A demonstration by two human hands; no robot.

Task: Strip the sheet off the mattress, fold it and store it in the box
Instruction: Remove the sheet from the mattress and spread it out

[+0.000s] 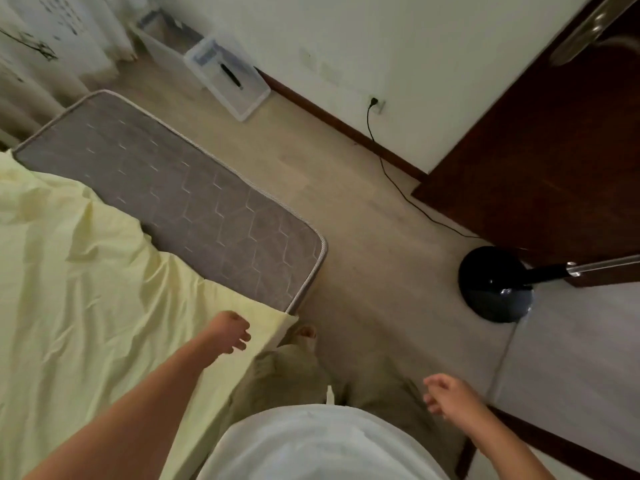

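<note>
I cannot tell whether my left hand (231, 332) grips the sheet (86, 271): its blurred fingers curl over the sheet's near corner. My right hand (446, 398) hangs loosely curled, holding nothing. The sheet runs off the left edge and covers the near part of the one mattress (194, 202). One blurred box (166, 41) and one lid (227, 76) sit by the wall, across bare floor (346, 202).
</note>
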